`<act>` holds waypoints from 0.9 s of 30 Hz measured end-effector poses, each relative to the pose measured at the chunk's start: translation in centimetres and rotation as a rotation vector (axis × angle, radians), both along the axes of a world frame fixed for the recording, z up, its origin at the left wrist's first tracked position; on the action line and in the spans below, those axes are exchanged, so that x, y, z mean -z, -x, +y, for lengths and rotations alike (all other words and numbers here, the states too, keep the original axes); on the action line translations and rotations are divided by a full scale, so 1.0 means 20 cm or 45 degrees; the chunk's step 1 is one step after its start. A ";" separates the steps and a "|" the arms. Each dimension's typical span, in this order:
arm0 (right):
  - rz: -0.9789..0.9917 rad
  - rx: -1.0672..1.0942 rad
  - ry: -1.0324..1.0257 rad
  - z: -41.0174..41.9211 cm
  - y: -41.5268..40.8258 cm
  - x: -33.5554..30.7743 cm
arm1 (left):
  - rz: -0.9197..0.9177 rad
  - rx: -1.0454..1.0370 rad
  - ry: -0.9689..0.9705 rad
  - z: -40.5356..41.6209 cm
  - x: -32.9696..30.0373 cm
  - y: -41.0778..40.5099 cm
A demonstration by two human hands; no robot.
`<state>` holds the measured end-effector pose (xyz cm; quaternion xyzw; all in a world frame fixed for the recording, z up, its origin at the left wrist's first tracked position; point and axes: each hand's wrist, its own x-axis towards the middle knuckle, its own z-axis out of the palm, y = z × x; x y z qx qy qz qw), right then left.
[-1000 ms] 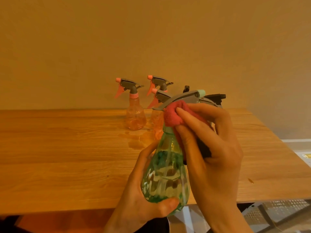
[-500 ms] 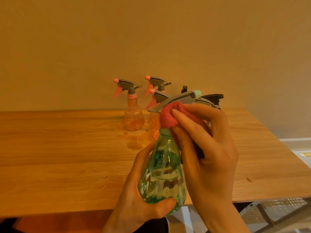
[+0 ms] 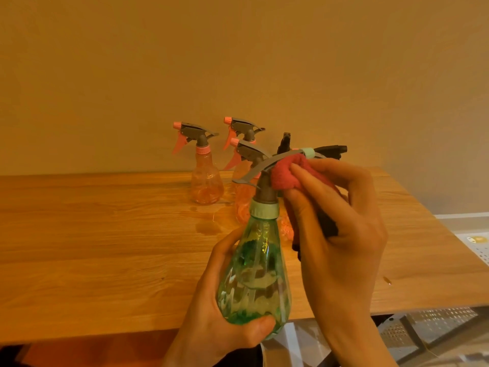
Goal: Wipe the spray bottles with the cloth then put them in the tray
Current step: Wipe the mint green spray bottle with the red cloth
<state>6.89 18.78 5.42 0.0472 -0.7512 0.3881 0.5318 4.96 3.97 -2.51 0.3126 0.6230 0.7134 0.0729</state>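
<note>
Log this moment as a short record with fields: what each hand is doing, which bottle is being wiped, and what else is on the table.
left hand: left hand grips the belly of the green spray bottle, held above the table's near edge
right hand: right hand presses the red cloth against the bottle's grey trigger head
waiting: three pink spray bottles upright at the back of the wooden table; a black sprayer head shows behind the cloth
tray: not clearly in view

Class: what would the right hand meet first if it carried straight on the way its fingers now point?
The right hand points up and left; past its red cloth it would probably meet the green bottle's grey spray head first.
</note>
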 end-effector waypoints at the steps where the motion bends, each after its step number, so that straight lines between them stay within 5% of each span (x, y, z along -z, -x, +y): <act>1: -0.004 -0.002 0.006 0.00 0.00 0.00 | -0.004 0.005 0.000 0.00 0.00 0.00; 16: -0.025 -0.006 0.093 0.03 -0.01 0.00 | 0.035 -0.067 0.093 -0.01 0.02 0.00; 23: -0.032 -0.023 -0.109 -0.03 -0.03 0.02 | 0.000 -0.037 0.046 -0.01 0.02 -0.01; 27: -0.052 0.010 0.064 0.06 -0.02 -0.01 | -0.012 -0.068 0.082 -0.04 0.04 -0.02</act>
